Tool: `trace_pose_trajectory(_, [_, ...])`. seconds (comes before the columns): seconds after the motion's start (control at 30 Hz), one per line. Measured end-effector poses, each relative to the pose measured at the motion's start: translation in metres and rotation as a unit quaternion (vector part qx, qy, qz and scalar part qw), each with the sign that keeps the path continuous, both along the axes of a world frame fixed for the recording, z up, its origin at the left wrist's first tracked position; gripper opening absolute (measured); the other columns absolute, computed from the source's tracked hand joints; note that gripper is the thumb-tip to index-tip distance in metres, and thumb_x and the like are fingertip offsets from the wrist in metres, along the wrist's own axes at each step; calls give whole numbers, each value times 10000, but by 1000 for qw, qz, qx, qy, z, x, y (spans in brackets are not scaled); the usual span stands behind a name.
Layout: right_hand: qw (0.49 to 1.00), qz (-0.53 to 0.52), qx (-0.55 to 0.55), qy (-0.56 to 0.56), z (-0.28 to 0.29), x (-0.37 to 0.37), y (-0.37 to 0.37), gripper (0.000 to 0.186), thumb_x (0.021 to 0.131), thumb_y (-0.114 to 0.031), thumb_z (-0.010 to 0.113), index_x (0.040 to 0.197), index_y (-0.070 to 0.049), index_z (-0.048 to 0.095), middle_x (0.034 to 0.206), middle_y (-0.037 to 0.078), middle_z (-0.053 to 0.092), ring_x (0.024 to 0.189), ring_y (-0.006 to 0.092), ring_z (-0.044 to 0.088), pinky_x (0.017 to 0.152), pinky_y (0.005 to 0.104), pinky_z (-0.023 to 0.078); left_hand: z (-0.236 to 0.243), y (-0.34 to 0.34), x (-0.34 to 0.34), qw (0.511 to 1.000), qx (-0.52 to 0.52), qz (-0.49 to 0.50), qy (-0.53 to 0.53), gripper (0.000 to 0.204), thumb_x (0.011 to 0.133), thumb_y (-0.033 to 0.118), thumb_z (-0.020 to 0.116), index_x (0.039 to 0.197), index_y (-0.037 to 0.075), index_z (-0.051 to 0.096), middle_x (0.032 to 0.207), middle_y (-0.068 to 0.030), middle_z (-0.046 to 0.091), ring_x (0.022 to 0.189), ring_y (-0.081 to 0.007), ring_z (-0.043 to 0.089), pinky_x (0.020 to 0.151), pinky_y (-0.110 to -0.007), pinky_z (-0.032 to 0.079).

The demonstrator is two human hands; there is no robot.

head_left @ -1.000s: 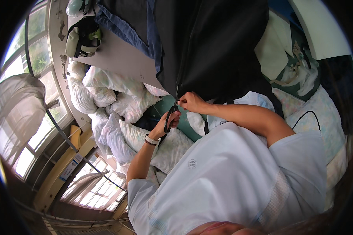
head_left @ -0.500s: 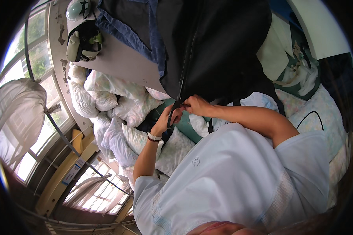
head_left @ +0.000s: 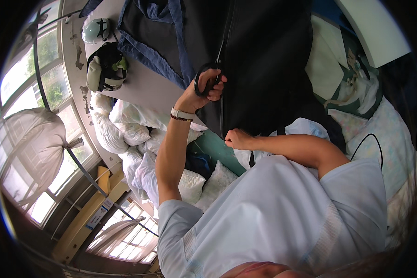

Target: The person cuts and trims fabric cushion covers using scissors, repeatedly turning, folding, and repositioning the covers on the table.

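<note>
My left hand (head_left: 207, 87) grips black-handled scissors (head_left: 219, 55), their blades lying upward along the zipper-like line down the large black fabric (head_left: 268, 69). Lower down, my right hand (head_left: 236, 138) has its fingers pinched at the bottom end of that line, on the fabric's edge. The blue-edged dark cloth (head_left: 157, 60) lies just left of the scissors.
A pale helmet (head_left: 94, 31) and black padded gear (head_left: 106, 69) lie on a grey surface (head_left: 146, 83). White pillows and bundles (head_left: 106, 127) are heaped below. White sheets (head_left: 324, 55) and a floral cushion (head_left: 384, 139) are at right; windows and tied curtains (head_left: 28, 153) line the left.
My left hand with the scissors has moved up along the black fabric, away from my right hand, which has shifted slightly down and stays at the edge.
</note>
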State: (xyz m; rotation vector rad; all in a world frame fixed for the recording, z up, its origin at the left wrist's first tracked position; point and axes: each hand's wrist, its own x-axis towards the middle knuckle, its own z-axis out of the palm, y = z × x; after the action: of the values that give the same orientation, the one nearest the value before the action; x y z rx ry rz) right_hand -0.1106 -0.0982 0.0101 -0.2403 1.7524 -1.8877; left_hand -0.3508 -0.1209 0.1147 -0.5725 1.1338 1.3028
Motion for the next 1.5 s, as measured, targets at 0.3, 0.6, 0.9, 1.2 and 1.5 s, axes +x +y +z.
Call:
trace_pose_trajectory(0.3, [982,167,-6,-90,-8,1,-4,186,715,-117,541,577,-9,604,545,108,611,520,238,622,534,362,510,-31,125,-140,996,-38,-8,75,293,840,275,569,798,-11,522,601,32,306,480,-56,287,418,-182,243])
trace_pose_trajectory(0.6, [942,313,-57,-110,4,-13,35,252,804,-174,526,641,-1,609,590,81,627,554,198,618,576,354,493,-60,195,-230,985,30,-19,171,271,833,258,568,781,-2,508,607,-3,439,499,-86,390,441,-201,293])
trace_pose_trajectory(0.9, [943,305,57,117,56,-288,248,229,848,-254,572,938,-59,650,805,88,663,745,231,631,703,319,490,-4,-64,19,806,-398,142,416,278,824,261,654,905,14,555,734,-54,611,613,-99,553,502,-199,372])
trace_pose_trajectory(1.2, [902,-163,351,192,-73,-588,228,952,657,-525,715,1357,-19,315,1276,207,492,1175,361,477,970,416,382,-173,-109,193,761,-396,513,25,523,711,229,781,1014,-137,565,917,-214,630,743,-327,639,716,-398,544])
trace_pose_trajectory(1.5, [853,-180,306,383,74,-636,214,496,817,-401,621,1082,18,608,1081,225,611,1039,377,567,868,378,438,-24,-176,120,533,-457,527,479,266,740,13,665,989,-50,597,909,-99,641,778,-200,611,746,-306,482])
